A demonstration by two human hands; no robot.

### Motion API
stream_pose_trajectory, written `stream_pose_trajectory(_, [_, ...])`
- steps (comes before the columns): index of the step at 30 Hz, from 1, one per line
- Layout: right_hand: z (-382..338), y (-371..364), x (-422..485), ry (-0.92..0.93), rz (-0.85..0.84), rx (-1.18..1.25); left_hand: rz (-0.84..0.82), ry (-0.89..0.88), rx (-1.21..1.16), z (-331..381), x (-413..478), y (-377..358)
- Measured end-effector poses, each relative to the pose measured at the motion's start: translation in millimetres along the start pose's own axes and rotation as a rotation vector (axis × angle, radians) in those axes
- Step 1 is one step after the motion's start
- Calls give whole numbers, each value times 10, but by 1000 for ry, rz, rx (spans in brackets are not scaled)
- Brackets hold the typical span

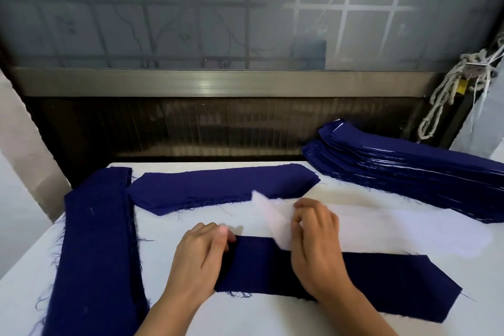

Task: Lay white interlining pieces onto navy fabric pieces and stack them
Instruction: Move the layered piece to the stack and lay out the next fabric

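Left hand [200,256] grips the frayed left end of the long navy fabric strip [381,281], flat at front-centre. Right hand [316,243] pinches the thin white interlining piece [270,213], raised over the strip's far edge. White tabletop [191,226] shows beyond.

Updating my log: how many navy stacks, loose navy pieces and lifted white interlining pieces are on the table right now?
Navy stacks: 2, left stack, right stack
Loose navy pieces: 2, back piece, near piece
Lifted white interlining piece: 1
Total: 5
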State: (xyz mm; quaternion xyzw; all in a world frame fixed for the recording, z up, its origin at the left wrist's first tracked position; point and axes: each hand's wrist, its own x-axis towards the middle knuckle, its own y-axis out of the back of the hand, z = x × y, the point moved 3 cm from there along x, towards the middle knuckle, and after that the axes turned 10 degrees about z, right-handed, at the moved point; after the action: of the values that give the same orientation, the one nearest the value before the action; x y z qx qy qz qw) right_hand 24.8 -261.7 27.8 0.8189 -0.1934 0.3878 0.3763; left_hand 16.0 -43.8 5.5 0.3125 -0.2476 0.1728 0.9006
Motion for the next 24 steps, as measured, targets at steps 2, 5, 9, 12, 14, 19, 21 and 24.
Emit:
stream_pose_trajectory(2, [-191, -84, -64, 139, -99, -25, -9, 112, -192, -50, -26, -24])
stream_pose_trajectory(5, [-334, -218, -175, 231, -265, -54, -31, 246, -255, -103, -27, -59])
stream_pose_trajectory(9, [-293, -256, -196, 142, -342, 56, 32, 68, -79, -19, -13, -43])
stream_pose_trajectory(12, [-234, -242, -191, 42, -377, 132, 73, -32, -35, 30, -22, -6])
stream_pose_trajectory(14, [-200, -243, -202, -8, -398, 147, 106, -84, -23, 70, -27, 40])
stream_pose_trajectory(19, [-66, -163, -123, 17, -348, 27, 202, -66, 28, 123, -53, 115])
stream_pose_trajectory(21, [20, -56, -69, 52, -349, -73, 227, -28, 61, 108, -58, 121])
stream_pose_trajectory(24, [190, 199, -66, 53, -373, -180, 229, -18, 126, 83, -44, 121])
